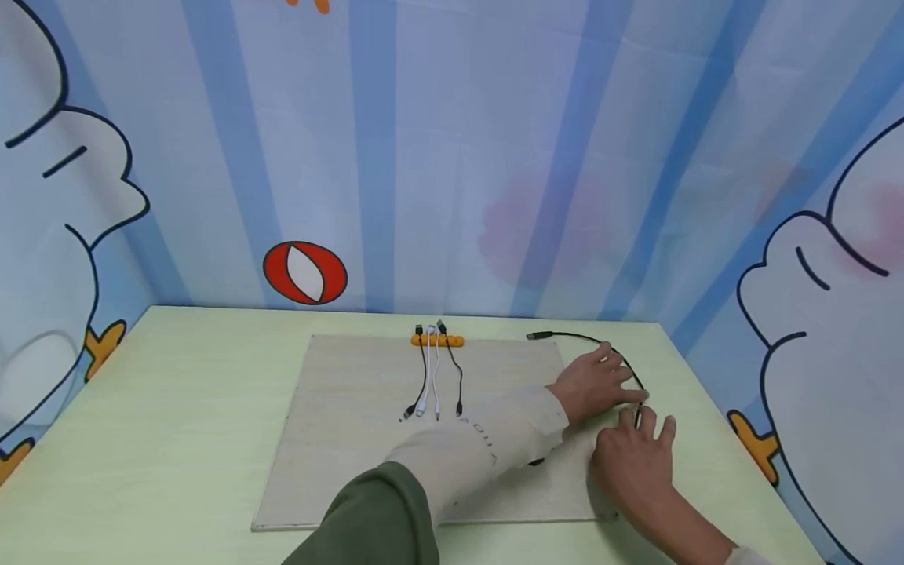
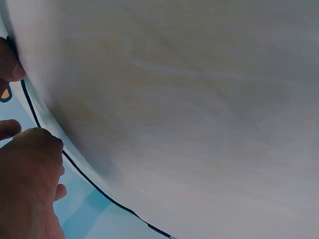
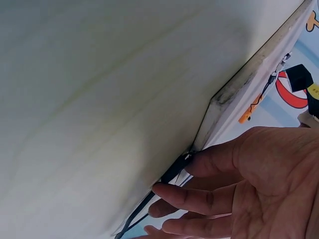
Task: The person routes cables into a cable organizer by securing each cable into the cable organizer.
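Observation:
A black cable curves from a plug at the board's upper right corner down to both hands. My left hand rests over its middle stretch, with spread fingers touching the cable; in the left wrist view the black cord passes behind that hand. Nearer the front, my right hand pinches the cable's other end. The right wrist view has the thumb and forefinger of the right hand at the thick black connector, which lies against the tabletop beside the board.
A pale board lies on the light table. At its back edge an orange cable holder carries several short black and white cables. A small dark thing shows below the left sleeve. Behind hangs a striped blue curtain.

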`<state>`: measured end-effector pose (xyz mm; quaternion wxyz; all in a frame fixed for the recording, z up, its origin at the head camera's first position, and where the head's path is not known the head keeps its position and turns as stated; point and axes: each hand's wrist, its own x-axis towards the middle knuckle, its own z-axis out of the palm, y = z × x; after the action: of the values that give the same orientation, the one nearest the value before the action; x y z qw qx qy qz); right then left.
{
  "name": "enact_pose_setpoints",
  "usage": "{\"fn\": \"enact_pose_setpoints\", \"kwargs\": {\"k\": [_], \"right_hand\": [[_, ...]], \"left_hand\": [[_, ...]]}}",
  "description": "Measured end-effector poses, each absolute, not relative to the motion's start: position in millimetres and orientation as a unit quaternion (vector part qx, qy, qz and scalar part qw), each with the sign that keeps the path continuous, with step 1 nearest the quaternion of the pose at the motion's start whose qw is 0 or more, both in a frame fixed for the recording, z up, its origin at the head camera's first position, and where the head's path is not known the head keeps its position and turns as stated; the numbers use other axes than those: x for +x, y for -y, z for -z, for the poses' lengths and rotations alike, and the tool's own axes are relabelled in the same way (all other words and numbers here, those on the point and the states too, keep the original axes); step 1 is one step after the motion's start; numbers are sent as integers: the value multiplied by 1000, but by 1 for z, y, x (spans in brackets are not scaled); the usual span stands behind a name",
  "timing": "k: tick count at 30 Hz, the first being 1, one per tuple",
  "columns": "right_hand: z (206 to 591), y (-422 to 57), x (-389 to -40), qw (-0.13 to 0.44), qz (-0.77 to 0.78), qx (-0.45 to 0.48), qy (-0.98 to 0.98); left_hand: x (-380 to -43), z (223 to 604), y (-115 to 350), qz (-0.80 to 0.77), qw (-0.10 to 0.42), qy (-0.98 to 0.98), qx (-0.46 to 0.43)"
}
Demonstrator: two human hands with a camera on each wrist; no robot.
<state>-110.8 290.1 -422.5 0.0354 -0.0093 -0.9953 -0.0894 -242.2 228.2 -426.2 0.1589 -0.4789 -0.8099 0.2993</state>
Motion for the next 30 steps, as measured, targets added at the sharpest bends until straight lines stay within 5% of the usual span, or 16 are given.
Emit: {"fn": "enact_pose_setpoints", "kwargs": {"k": [30], "right_hand": [[443,-292,-90,196,103,33,975]], "left_hand": [[-279,432,-231,-272,117,871,-392]]}}
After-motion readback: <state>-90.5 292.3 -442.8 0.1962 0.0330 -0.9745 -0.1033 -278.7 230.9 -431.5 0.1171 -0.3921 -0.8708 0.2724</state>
